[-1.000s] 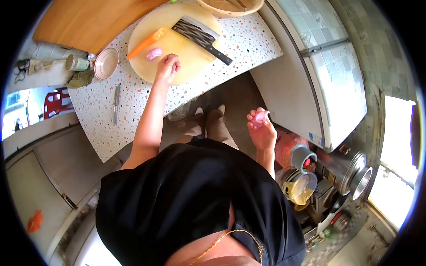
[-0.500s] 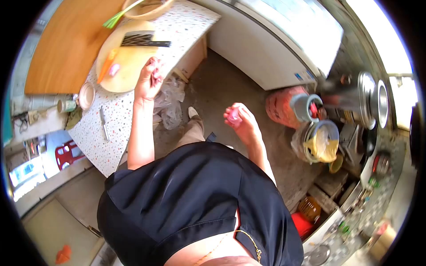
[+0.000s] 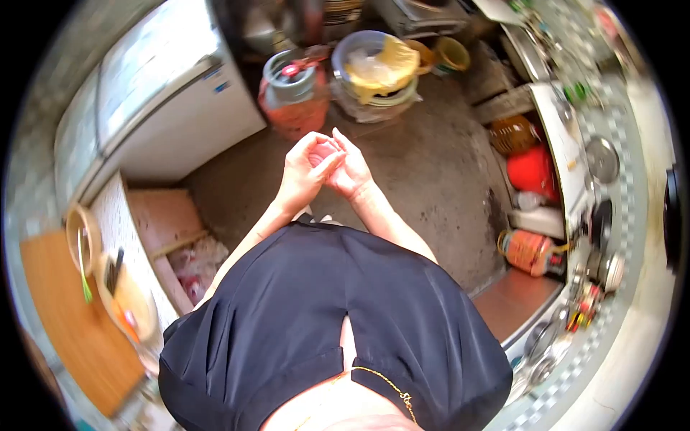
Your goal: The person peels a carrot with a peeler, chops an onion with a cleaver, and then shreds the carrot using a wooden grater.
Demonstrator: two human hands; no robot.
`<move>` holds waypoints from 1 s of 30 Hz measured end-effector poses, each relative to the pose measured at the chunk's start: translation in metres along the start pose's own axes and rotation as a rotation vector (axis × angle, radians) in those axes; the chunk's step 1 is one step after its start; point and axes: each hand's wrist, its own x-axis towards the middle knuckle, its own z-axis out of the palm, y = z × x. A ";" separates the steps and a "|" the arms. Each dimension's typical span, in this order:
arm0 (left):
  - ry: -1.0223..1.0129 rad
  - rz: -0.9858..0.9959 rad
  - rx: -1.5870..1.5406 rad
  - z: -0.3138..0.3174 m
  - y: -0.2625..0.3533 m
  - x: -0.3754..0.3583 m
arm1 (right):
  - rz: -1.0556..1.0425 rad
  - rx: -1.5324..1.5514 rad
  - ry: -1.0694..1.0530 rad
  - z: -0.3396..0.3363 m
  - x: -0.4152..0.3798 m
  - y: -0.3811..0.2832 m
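In front of my waist, above the floor, my two hands are brought together. My left hand point(image 3: 299, 174) has its fingers curled over small pinkish pieces point(image 3: 327, 151), mostly hidden between the palms. My right hand point(image 3: 352, 169) is cupped against them from the other side, thumb raised. What kind of pieces they are cannot be made out. Off to the left, a round wooden cutting board point(image 3: 147, 296) carries a dark-handled cleaver point(image 3: 115, 270), a long orange strip like a carrot point(image 3: 122, 316) and a pink-white piece point(image 3: 130, 319).
A white chest freezer point(image 3: 172, 118) stands ahead left. A reddish bin with a grey-blue top point(image 3: 295, 108) and a bucket with yellow plastic point(image 3: 381, 68) stand ahead. On the right, a counter point(image 3: 550, 122) has a red container point(image 3: 532, 172) beneath. A green stalk point(image 3: 85, 280) hangs from a basket point(image 3: 75, 230).
My view and body have turned right, from the counter towards the bins. My hands, apart before with pinkish pieces in each, have come together.
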 end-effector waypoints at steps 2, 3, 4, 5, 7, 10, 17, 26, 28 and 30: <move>-0.049 0.371 0.323 0.044 0.008 0.021 | -0.141 -0.014 0.004 -0.010 -0.021 -0.031; -0.128 0.461 0.442 0.063 0.001 0.033 | -0.182 0.089 -0.176 -0.028 -0.026 -0.048; -0.194 0.527 0.500 0.083 -0.006 0.041 | -0.214 0.182 -0.358 -0.042 -0.031 -0.062; -0.229 0.643 0.533 0.102 -0.012 0.052 | -0.310 0.142 -0.176 -0.056 -0.033 -0.076; -0.289 0.824 0.532 0.139 -0.015 0.073 | -0.404 0.127 -0.137 -0.074 -0.041 -0.104; -0.350 0.872 0.443 0.189 -0.035 0.102 | -0.580 0.057 0.001 -0.099 -0.059 -0.151; -0.506 0.914 0.331 0.292 -0.058 0.186 | -0.633 0.098 0.055 -0.078 -0.081 -0.269; -0.566 0.906 0.326 0.377 -0.078 0.280 | -0.670 0.058 0.030 -0.088 -0.075 -0.393; -0.584 0.870 0.344 0.394 -0.085 0.301 | -0.629 0.091 -0.015 -0.109 -0.061 -0.425; -0.617 0.833 0.418 0.413 -0.095 0.324 | -0.650 0.102 0.048 -0.122 -0.047 -0.460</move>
